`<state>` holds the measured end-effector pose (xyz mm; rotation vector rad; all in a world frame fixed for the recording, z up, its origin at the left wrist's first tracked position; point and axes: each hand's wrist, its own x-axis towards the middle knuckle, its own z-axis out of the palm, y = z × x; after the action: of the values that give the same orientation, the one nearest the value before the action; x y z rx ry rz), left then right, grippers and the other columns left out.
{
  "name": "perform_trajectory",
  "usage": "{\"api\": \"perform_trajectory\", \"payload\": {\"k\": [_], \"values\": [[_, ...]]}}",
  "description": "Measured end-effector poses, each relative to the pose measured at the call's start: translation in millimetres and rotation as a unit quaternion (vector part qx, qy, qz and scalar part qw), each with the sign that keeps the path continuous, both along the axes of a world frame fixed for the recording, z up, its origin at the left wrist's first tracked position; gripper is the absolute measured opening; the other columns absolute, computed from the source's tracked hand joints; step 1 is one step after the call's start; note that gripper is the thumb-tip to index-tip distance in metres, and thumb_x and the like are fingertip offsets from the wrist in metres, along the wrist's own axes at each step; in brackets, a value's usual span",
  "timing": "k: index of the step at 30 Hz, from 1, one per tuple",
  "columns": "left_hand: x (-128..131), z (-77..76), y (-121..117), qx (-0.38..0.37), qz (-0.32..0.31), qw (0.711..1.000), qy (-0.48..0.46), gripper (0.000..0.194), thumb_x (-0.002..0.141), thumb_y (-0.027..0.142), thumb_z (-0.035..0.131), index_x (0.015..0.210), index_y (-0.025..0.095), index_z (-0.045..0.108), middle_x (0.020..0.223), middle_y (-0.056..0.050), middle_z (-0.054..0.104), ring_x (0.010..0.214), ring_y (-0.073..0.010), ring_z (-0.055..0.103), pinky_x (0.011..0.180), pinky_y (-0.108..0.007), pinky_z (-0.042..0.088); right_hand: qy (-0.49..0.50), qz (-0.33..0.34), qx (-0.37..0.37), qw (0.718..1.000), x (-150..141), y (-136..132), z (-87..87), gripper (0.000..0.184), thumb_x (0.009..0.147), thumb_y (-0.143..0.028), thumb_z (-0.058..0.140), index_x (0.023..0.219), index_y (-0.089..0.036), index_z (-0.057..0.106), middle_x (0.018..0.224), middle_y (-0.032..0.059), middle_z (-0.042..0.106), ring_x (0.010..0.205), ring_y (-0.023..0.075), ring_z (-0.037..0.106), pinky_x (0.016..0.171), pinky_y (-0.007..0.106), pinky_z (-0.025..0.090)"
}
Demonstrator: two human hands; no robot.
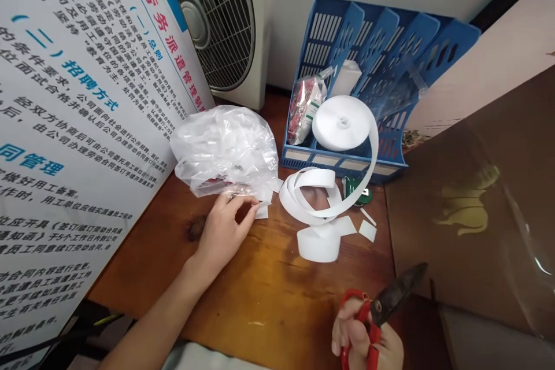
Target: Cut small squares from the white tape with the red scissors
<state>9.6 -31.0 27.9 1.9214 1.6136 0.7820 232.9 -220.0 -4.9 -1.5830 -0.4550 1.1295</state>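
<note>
My right hand [358, 332] grips red-handled scissors [375, 315] near the table's front right, dark blades pointing up and right. My left hand [228, 222] rests by the mouth of a clear plastic bag [225, 144] with white contents. Its thumb and index tips come together at small cut white pieces [262, 211]; whether they pinch one is unclear. A roll of white tape [340, 121] leans at the blue rack, its loose strip [299, 199] coiling down onto the table. Its lower end curls [318, 244] toward me. A small white square [367, 231] lies to the right.
A blue file rack [347, 159] stands at the back, holding a bag of red items [306, 107]. A green round object [358, 192] sits before it. A fan [225, 17] is behind, a printed board [108, 98] on the left, a brown panel [468, 202] on the right.
</note>
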Motion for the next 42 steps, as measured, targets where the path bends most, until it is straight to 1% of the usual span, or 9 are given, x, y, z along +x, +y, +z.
{"api": "perform_trajectory", "payload": {"k": [6,11,15,18,22,27,30,35,42], "values": [[0,-5.4,-5,0.016,-0.042,0.999,0.01,0.012,0.101,0.024,0.052,0.102,0.02,0.064,0.102,-0.007,0.07,0.099,-0.0225,0.067,0.092,-0.033,0.053,0.005,-0.051,0.026,0.998,6,11,-5.0,0.05,0.079,-0.058,0.076,0.081,-0.014,0.053,0.056,-0.0044,0.043,0.049,0.0073,0.049,0.048,0.019,0.038],[-1,-16.0,0,-0.006,-0.055,0.998,0.015,0.013,0.103,0.025,0.049,0.108,0.019,0.06,0.115,-0.01,0.073,0.11,-0.0237,0.07,0.096,-0.035,0.054,0.014,-0.052,0.011,0.999,8,10,-13.1,0.047,0.08,-0.055,0.076,0.084,-0.014,0.055,0.056,-0.0046,0.044,0.047,0.0089,0.051,0.047,0.021,0.042],[-1,-19.4,6,-0.008,-0.062,0.997,0.047,0.014,0.101,0.027,0.052,0.107,0.019,0.062,0.11,-0.011,0.075,0.105,-0.0278,0.071,0.092,-0.038,0.054,0.011,-0.025,-0.033,0.999,13,9,-15.8,0.048,0.075,-0.055,0.08,0.081,-0.014,0.056,0.051,-0.0034,0.046,0.041,0.0102,0.048,0.043,0.022,0.042],[-2,-20.9,7,0.014,-0.048,0.997,0.061,0.014,0.098,0.026,0.057,0.108,0.018,0.064,0.111,-0.011,0.075,0.107,-0.0286,0.071,0.095,-0.039,0.054,-0.052,-0.012,-0.116,0.992,22,8,-3.2,0.047,0.072,-0.054,0.083,0.083,-0.013,0.062,0.056,0.0012,0.057,0.049,0.0108,0.055,0.049,0.019,0.046],[-3,-29.0,9,0.063,-0.018,0.996,0.064,0.016,0.096,0.024,0.061,0.109,0.017,0.068,0.112,-0.011,0.076,0.109,-0.0283,0.07,0.1,-0.04,0.052,-0.264,0.002,-0.247,0.932,45,6,18.3,0.066,0.062,-0.069,0.08,0.103,-0.018,0.072,0.097,0.0087,0.074,0.087,0.0229,0.071,0.065,0.022,0.053],[-5,-43.8,14,0.113,-0.024,0.991,0.064,0.018,0.097,0.025,0.061,0.11,0.019,0.071,0.115,-0.009,0.077,0.11,-0.0278,0.07,0.101,-0.041,0.051,-0.431,0.071,-0.306,0.846,74,6,15.0,0.067,0.07,-0.07,0.058,0.114,-0.021,0.072,0.103,0.0096,0.073,0.085,0.0285,0.068,0.069,0.035,0.05],[-5,-49.1,15,0.104,-0.057,0.99,0.071,0.017,0.098,0.02,0.057,0.11,0.018,0.07,0.109,-0.008,0.078,0.102,-0.0258,0.073,0.093,-0.038,0.055,-0.467,0.09,-0.279,0.834,79,8,4.2,0.07,0.072,-0.07,0.05,0.115,-0.019,0.071,0.113,0.0096,0.069,0.103,0.0313,0.065,0.084,0.04,0.049],[-4,-49.1,14,0.084,-0.075,0.99,0.08,0.015,0.098,0.019,0.054,0.107,0.018,0.066,0.106,-0.009,0.077,0.101,-0.0297,0.072,0.091,-0.042,0.055,-0.497,0.097,-0.268,0.82,82,6,-3.4,0.066,0.076,-0.068,0.051,0.116,-0.019,0.071,0.112,0.0076,0.068,0.098,0.0294,0.063,0.083,0.039,0.046],[-1,-34.5,10,0.068,-0.094,0.993,0.003,0.013,0.098,0.019,0.054,0.107,0.018,0.064,0.107,-0.007,0.074,0.101,-0.0237,0.07,0.094,-0.035,0.052,-0.582,0.063,-0.205,0.784,61,39,25.8,0.053,0.086,-0.065,0.05,0.102,-0.021,0.075,0.111,0.0087,0.067,0.1,0.0275,0.061,0.084,0.036,0.042]]}}
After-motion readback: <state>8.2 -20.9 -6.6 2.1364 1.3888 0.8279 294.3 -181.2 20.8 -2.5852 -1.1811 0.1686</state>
